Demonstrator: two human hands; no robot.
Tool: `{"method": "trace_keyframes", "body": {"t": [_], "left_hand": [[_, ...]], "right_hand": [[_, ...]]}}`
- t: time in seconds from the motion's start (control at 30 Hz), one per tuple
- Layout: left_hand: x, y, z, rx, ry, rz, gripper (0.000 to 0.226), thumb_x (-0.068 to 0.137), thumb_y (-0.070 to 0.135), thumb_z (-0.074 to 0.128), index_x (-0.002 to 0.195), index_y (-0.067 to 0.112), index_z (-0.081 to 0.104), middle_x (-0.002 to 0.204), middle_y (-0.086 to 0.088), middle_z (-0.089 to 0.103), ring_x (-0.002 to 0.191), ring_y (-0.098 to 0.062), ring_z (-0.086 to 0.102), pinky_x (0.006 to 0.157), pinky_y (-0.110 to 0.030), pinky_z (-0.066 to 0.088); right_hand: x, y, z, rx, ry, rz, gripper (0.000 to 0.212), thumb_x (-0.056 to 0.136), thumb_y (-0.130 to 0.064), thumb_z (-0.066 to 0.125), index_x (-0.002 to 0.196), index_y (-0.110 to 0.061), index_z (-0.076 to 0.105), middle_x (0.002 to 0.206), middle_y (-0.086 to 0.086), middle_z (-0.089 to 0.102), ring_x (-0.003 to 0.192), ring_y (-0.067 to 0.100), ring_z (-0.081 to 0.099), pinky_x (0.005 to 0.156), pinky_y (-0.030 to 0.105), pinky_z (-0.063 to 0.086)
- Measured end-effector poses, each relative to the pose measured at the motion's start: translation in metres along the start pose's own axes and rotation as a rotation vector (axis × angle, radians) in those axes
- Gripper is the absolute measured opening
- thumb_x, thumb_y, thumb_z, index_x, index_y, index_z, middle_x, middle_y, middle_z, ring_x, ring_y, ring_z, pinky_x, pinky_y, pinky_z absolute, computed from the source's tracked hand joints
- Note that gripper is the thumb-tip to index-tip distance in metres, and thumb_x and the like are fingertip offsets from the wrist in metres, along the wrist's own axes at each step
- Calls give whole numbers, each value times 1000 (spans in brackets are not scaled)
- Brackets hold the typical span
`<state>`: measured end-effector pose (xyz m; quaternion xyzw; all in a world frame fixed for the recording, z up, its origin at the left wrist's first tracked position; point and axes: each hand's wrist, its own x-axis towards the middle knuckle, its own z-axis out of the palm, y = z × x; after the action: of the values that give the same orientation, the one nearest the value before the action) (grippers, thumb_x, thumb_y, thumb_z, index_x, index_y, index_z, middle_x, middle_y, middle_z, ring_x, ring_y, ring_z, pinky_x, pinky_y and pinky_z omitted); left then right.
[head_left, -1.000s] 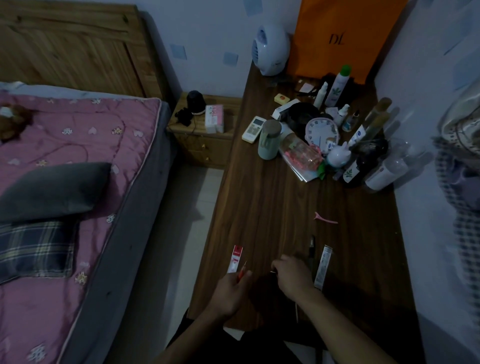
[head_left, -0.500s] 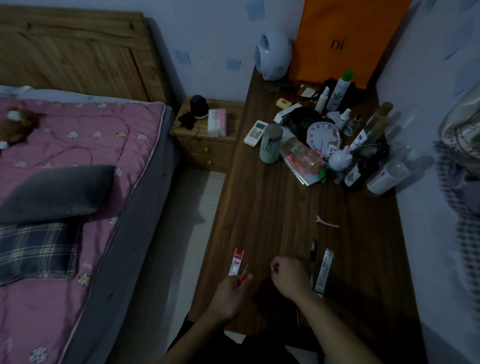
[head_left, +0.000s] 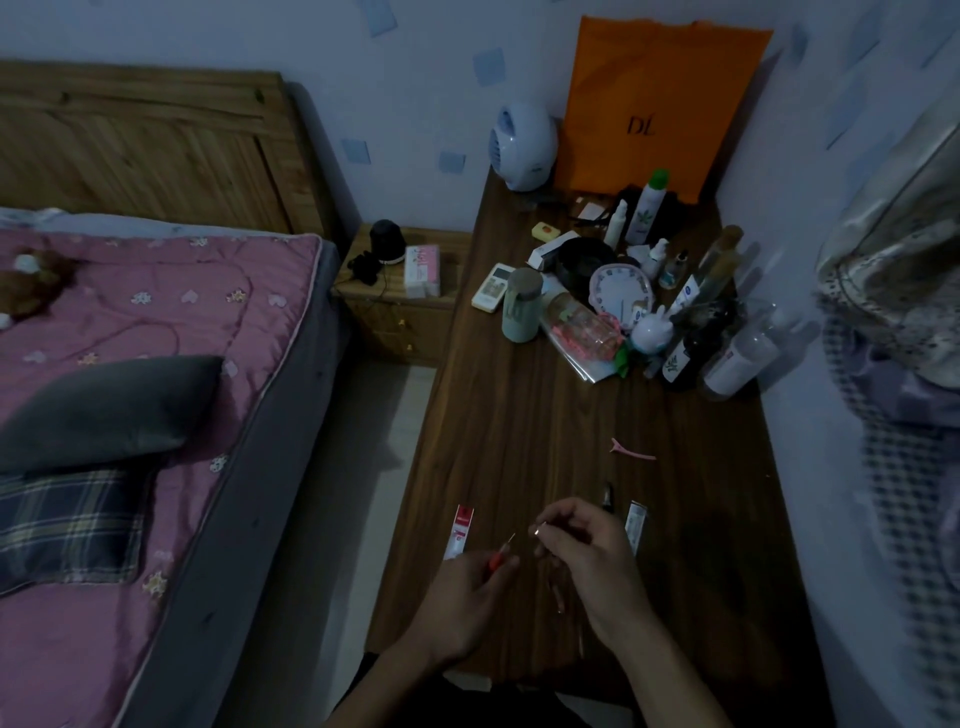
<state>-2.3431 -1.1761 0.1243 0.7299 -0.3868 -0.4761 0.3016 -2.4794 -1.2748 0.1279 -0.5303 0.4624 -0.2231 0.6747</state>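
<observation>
We are working at the near end of the bench (head_left: 519, 441), with the bed (head_left: 156, 364) off at 9 o'clock. A red packet (head_left: 460, 530) is lying flat just at 11 o'clock of our left hand (head_left: 467, 597).

That hand is curling round a thin red-handled tool (head_left: 496, 558), pinching it between thumb and fingers. Its long axis is running from 7 to 1 o'clock, and the fine metal tip is pointing up toward 1 o'clock.

Just beyond that tip, with a small gap showing, a tiny pale piece (head_left: 535, 530) is sitting in the fingertips of our right hand (head_left: 587, 561), which is pinching it with the other fingers loosely bent. What the piece is, we cannot tell; it is too small and dim.

So the piece is lying at 1 o'clock of the tool tip, in line with the axis, both raised a little above the bench. We are judging that the coming move is bringing tip and piece together, and the left hand is the nearer one to close the gap.

At 12 o'clock of the right hand a dark pen (head_left: 607, 496) and a pale packet (head_left: 635, 525) are lying side by side, with a pink clip (head_left: 631, 451) farther up.
</observation>
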Motion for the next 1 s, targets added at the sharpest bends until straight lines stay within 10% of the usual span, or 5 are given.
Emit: {"method": "trace_keyframes", "body": {"t": [0.37,1.0], "left_hand": [[-19,19,7,38,-41,85,43,98,41,46,81,6,64,65,4,55,56,-6,47,61,-34,39],[-25,19,22,96,-9,206,43,96,46,48,54,38,54,46,18,52,43,2,42,46,-12,29]], "right_hand": [[-20,-3,-7,-52,-69,-91,12,75,-30,72,87,-27,75,89,-2,74,88,11,70,71,27,55],[-37,-9,-25,-98,-205,-81,12,84,-16,70,86,-27,75,90,1,72,90,15,70,76,28,58]]}}
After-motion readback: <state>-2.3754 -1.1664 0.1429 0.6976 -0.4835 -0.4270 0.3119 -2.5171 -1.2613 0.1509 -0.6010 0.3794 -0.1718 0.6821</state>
